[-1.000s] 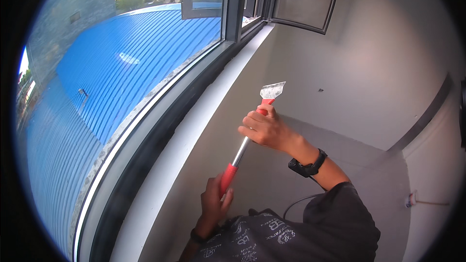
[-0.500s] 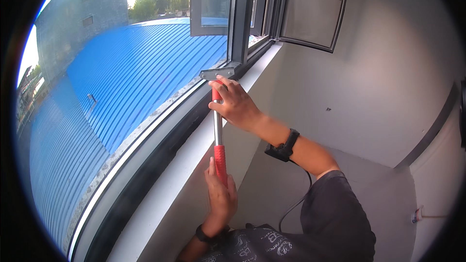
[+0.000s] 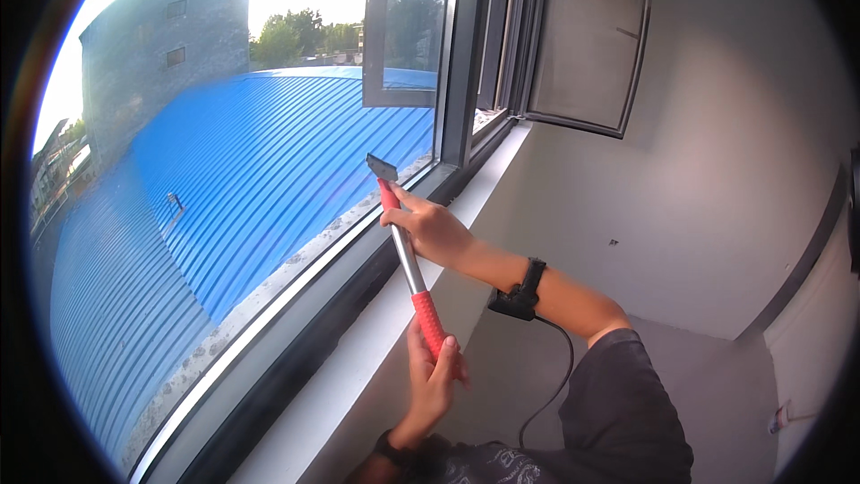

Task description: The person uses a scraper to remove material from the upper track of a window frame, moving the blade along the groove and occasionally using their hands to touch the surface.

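Holding a scraper point(image 3: 408, 258), both hands point(image 3: 436, 230) partly hide its grips point(image 3: 428, 315); contact between blade point(image 3: 382, 167) and glass point(image 3: 305, 188) is unclear.

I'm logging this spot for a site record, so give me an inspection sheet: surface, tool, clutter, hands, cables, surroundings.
Surface: pale windowsill alongside the dark window frame.
Tool: scraper with a red grip and metal shaft; whether its blade touches the glass cannot be told.
Clutter: small red-and-white object at far right, kind unclear.
Hands: left hand holds the grip; right hand holds the scraper near the blade.
Cables: dark cable hangs from the black device on the right wrist.
Surroundings: open sash; outside, blue ribbed roof, grey building, trees.
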`<state>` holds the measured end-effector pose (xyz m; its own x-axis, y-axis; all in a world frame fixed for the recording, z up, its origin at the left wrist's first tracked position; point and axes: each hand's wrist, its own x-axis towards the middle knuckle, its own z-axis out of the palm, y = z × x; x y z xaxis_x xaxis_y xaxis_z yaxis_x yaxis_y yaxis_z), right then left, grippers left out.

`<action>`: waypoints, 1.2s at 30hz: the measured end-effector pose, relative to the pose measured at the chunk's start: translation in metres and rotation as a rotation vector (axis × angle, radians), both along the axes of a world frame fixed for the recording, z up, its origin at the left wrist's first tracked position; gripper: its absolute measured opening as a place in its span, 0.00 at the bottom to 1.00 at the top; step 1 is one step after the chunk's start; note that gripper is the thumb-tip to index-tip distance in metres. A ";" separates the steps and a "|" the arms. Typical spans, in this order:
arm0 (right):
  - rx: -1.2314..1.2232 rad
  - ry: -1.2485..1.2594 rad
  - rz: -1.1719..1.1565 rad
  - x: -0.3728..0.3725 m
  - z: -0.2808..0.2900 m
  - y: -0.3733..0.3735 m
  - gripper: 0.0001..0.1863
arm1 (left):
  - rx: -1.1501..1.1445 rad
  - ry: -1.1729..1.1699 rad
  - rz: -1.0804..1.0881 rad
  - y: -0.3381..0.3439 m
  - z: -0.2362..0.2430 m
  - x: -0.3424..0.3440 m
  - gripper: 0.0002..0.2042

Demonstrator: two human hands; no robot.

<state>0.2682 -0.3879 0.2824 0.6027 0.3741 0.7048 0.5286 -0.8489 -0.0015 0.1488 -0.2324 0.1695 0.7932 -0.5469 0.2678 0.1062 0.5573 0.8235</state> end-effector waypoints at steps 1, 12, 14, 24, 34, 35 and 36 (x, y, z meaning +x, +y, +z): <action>-0.033 -0.056 -0.005 0.003 0.008 0.002 0.14 | -0.037 -0.040 0.044 0.003 0.003 0.002 0.28; -0.444 -0.532 -0.006 -0.026 0.083 0.097 0.15 | -0.166 -0.078 0.207 0.062 0.026 -0.026 0.32; -0.514 -0.602 0.008 -0.039 0.088 0.124 0.17 | -0.161 -0.155 0.288 0.082 0.023 -0.037 0.33; -0.872 -0.950 0.100 -0.093 0.104 0.256 0.10 | 0.197 -0.163 0.629 0.218 0.023 -0.120 0.30; -1.233 -0.976 0.664 -0.154 0.091 0.378 0.17 | 0.294 0.096 1.180 0.259 0.006 -0.239 0.32; -1.303 -0.937 0.731 -0.158 0.092 0.390 0.16 | 0.326 0.043 1.235 0.259 0.006 -0.242 0.35; -1.329 -0.915 0.739 -0.165 0.091 0.402 0.16 | 0.444 0.081 1.277 0.259 0.006 -0.244 0.35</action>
